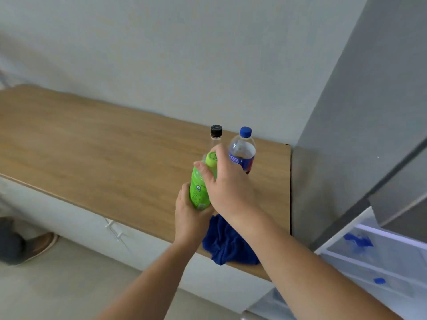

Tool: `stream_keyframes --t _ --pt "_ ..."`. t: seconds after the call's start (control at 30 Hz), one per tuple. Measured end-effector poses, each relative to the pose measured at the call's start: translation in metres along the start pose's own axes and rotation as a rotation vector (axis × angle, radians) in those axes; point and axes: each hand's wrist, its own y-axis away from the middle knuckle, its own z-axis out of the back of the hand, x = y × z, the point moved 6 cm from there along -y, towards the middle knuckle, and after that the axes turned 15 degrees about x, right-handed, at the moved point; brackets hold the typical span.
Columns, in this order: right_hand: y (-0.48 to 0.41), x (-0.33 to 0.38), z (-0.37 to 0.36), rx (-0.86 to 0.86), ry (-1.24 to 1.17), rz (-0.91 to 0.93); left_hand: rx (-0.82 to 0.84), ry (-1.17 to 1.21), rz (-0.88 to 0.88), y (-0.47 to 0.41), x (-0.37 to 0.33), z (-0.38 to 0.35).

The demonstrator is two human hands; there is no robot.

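I hold a green bottle with a green cap above the wooden counter. My left hand grips its lower body from below. My right hand curls round its neck and shoulder just under the cap. Behind it stand a clear bottle with a black cap, mostly hidden by my right hand, and a clear bottle with a blue cap and blue label. A crumpled blue cloth lies on the counter's front edge under my arms.
A grey fridge side closes off the counter's right end. Its open door shelves with blue pieces sit at lower right. White cabinet fronts with handles run below the counter. A person's shoe is on the floor at left.
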Motion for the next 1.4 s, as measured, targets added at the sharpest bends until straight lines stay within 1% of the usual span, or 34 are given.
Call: stream_keyframes --t 0.1,0.17,0.2,0.3,0.33,0.47,0.53,0.6,0.67,0.7,0.73,0.77,0.8,0.83,0.87,0.9,0.97,1.0,1.03,1.1,1.17,1.3,1.4 --pt "-0.034 -0.006 -0.039 0.049 0.072 -0.022 0.021 0.049 0.061 -0.026 0.03 0.009" --pt "-0.049 -0.014 -0.059 0.075 0.113 -0.045 0.035 0.028 0.111 -0.039 0.049 0.011" --pt "-0.055 -0.019 -0.067 0.087 0.138 -0.057 0.042 -0.019 0.13 -0.046 0.058 0.011" --pt "-0.064 -0.031 -0.086 0.125 0.165 -0.085 0.089 -0.277 0.181 -0.062 0.082 0.008" --pt "-0.065 -0.035 -0.089 0.128 0.163 -0.098 0.105 -0.294 0.197 -0.065 0.087 0.006" --pt "-0.066 -0.048 -0.093 0.097 0.102 -0.13 0.118 -0.223 0.203 -0.075 0.096 0.004" --pt "-0.061 -0.053 -0.092 0.1 0.064 -0.114 0.119 -0.191 0.212 -0.078 0.095 0.005" --pt "-0.04 -0.064 -0.086 0.062 0.035 -0.095 0.128 -0.153 0.243 -0.077 0.094 0.006" --pt "-0.006 -0.083 -0.081 0.029 0.035 -0.088 0.124 -0.248 0.256 -0.072 0.093 0.007" --pt "0.013 -0.095 -0.083 0.047 0.05 -0.086 0.105 -0.314 0.259 -0.065 0.092 0.007" --pt "0.032 -0.109 -0.087 0.1 0.069 -0.094 0.068 -0.36 0.236 -0.055 0.089 0.008" --pt "0.049 -0.122 -0.093 0.182 0.094 -0.116 0.026 -0.391 0.16 -0.044 0.084 0.009" --pt "0.064 -0.137 -0.101 0.275 0.131 -0.149 0.006 -0.427 0.04 -0.031 0.078 0.008" --pt "0.075 -0.15 -0.108 0.363 0.178 -0.183 0.032 -0.471 -0.087 -0.019 0.073 0.004" --pt "0.084 -0.163 -0.114 0.434 0.226 -0.218 0.122 -0.513 -0.187 -0.009 0.071 -0.004" --pt "0.09 -0.175 -0.118 0.485 0.262 -0.255 0.265 -0.563 -0.256 -0.002 0.071 -0.016" --pt "0.098 -0.191 -0.123 0.542 0.31 -0.311 0.584 -0.747 -0.303 0.005 0.081 -0.044" --pt "0.101 -0.195 -0.125 0.55 0.336 -0.308 0.699 -0.87 -0.293 0.007 0.087 -0.055" --pt "0.103 -0.195 -0.127 0.546 0.365 -0.285 0.769 -0.987 -0.272 0.007 0.093 -0.064" --pt "0.11 -0.191 -0.133 0.513 0.407 -0.231 0.819 -1.129 -0.25 0.008 0.098 -0.075" --pt "0.12 -0.187 -0.136 0.461 0.414 -0.202 0.819 -1.121 -0.257 0.014 0.099 -0.08" --pt "0.158 -0.185 -0.133 0.367 0.475 -0.167 0.794 -1.055 -0.427 0.044 0.096 -0.096" --pt "0.197 -0.195 -0.119 0.298 0.562 -0.134 0.793 -1.048 -0.502 0.074 0.09 -0.122"
